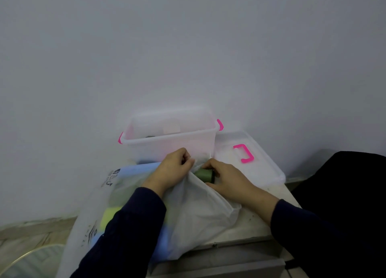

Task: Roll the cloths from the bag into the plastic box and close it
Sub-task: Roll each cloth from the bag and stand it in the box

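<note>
Two hands meet at the bag's [194, 210] mouth in the centre of the frame: the left hand [171, 169] pinches the thin plastic rim, while the right hand [225, 179] closes around a green rolled cloth [203, 174] lying just inside the opening. I judge the roll could loosen or snag on the floppy plastic as it comes out. The open plastic box [169, 139] waits just above, its lid [250, 158] to the right.

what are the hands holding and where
Left hand pinches the bag at its mouth edge; right hand grips the green rolled cloth by its end.
</note>
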